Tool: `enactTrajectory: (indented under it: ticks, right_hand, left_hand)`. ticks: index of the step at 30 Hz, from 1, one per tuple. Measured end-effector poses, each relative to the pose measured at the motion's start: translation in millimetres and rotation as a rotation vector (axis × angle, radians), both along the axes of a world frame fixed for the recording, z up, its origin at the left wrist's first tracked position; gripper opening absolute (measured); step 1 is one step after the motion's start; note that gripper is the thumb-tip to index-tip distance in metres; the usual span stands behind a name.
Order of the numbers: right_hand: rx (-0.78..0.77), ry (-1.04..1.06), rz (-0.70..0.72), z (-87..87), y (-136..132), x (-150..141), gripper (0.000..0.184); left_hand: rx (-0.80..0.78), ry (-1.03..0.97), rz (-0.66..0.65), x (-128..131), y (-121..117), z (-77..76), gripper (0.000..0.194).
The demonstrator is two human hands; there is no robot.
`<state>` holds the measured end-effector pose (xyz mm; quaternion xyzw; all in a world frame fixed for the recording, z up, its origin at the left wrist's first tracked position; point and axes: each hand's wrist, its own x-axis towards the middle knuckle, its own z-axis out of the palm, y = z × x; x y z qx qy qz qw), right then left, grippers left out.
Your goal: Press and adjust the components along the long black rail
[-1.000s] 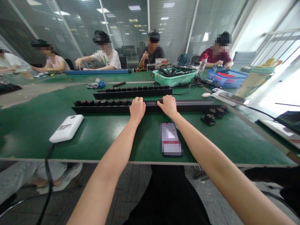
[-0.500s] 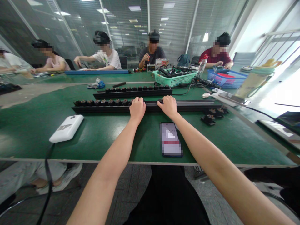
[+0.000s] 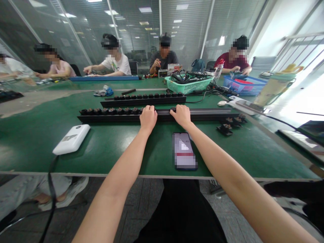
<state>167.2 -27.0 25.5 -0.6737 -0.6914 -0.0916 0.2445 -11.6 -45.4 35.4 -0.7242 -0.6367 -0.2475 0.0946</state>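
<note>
A long black rail (image 3: 113,118) lies across the green table in front of me, its left part filled with a row of small black modules (image 3: 112,111) with coppery metal parts on top. Around the rail, just right of this row, my left hand (image 3: 148,116) is closed with its fingers curled over the top. My right hand (image 3: 182,114) also grips the rail a little farther right, its thumb by a small dark piece (image 3: 173,109) in the channel. What lies under the fingers of both hands is hidden. Loose modules (image 3: 225,129) sit by the rail's right end.
A second filled rail (image 3: 144,100) lies behind. Nearer me are a phone (image 3: 184,152) and a white power bank (image 3: 72,139) with a black strap. A green basket of cables (image 3: 188,87), a blue basket (image 3: 245,88) and a tumbler (image 3: 274,89) stand farther back. Several people work opposite.
Both my hands stay in the same place on the rail, with hardly any visible movement. Across the table, a person in white has lowered a raised hand slightly.
</note>
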Motion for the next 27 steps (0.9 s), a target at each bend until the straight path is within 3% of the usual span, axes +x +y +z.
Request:
enactTrajectory:
  ticks: [27]
  right_hand:
    - [0.043, -0.006, -0.020, -2.7, -0.8, -0.8, 0.033]
  left_hand:
    - [0.004, 0.000, 0.002, 0.4, -1.3, -0.2, 0.032]
